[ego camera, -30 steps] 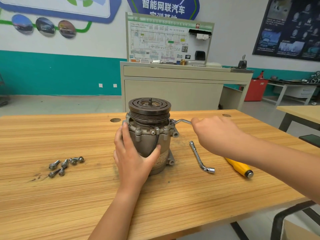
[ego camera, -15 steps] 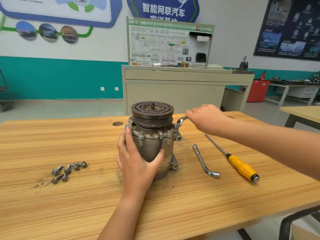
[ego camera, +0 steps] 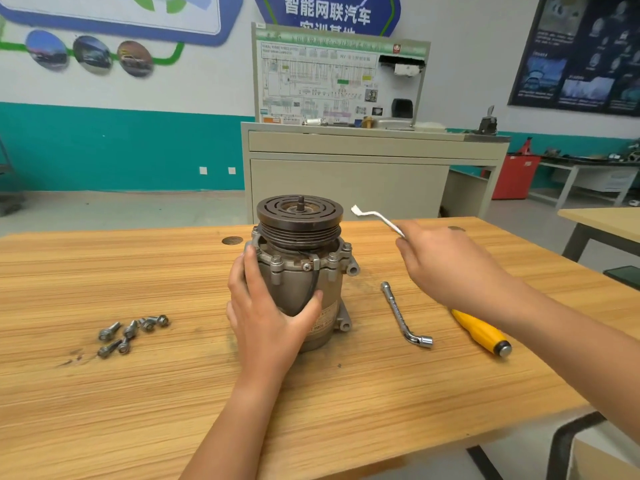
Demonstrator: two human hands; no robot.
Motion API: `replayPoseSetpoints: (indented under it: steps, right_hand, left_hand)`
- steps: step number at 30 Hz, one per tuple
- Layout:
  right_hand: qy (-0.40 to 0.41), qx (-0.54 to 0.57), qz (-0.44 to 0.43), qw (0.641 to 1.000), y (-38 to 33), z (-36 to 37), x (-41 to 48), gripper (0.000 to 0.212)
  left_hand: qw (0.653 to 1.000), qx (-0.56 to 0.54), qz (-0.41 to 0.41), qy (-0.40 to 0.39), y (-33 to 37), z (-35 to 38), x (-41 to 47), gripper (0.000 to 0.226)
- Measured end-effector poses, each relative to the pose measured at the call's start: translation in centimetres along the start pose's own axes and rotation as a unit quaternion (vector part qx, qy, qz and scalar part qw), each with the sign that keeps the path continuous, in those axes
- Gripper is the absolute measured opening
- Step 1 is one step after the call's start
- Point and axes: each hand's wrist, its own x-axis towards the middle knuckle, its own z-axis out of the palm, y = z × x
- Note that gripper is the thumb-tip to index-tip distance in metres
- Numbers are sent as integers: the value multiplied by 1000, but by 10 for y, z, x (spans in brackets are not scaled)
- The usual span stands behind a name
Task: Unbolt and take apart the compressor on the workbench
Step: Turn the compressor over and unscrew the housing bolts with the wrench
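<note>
The grey compressor (ego camera: 304, 275) stands upright on the wooden workbench (ego camera: 173, 393), its dark pulley on top. My left hand (ego camera: 266, 317) grips the front of its body, fingers on the left side and thumb on the right. My right hand (ego camera: 446, 265) holds a small offset wrench (ego camera: 375, 218) in the air, to the right of the pulley and clear of the bolts. Bolts still sit in the flange ears below the pulley.
Several loose bolts (ego camera: 130, 332) lie left of the compressor. An L-shaped socket wrench (ego camera: 403, 315) and a yellow-handled screwdriver (ego camera: 481, 332) lie to its right. A beige training cabinet (ego camera: 363, 168) stands behind the bench, another table (ego camera: 602, 223) at far right.
My right hand lifted the wrench off the flange bolt on the compressor's right side and drew it up and to the right. My left hand kept its grip on the body.
</note>
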Motion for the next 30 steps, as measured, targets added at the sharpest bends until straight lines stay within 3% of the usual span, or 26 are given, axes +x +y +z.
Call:
replayPoseSetpoints:
  steps: [4,12,15,18,25,28,30]
  right_hand:
    - [-93,-108,-12,990,-14,-8,-9,34]
    - [-141,-279,-109,944,-40,-23,6,43]
    - [-122,-280,-118,945,-18,-15,19,22]
    - [-112,-287,-145,940,11,-2,43,19]
    - [18,-72,-216,973,-11,51,95,28]
    - [68,1,-123,990,1,48,86,28]
    - [111,119,-24,986,10,38,71,28]
  left_hand:
    - [1000,2,-2,3,1,1,0,106]
    - [1000,6,0,5,0,1,1,107]
    - [1000,5,1,3,-1,1,0,107]
    - [1000,2,2,0,-1,0,0,106]
    - [1000,6,10,10,-2,1,1,107]
    - [1000,1,10,7,-1,1,1,107]
    - [1000,0,8,3,-2,1,1,107]
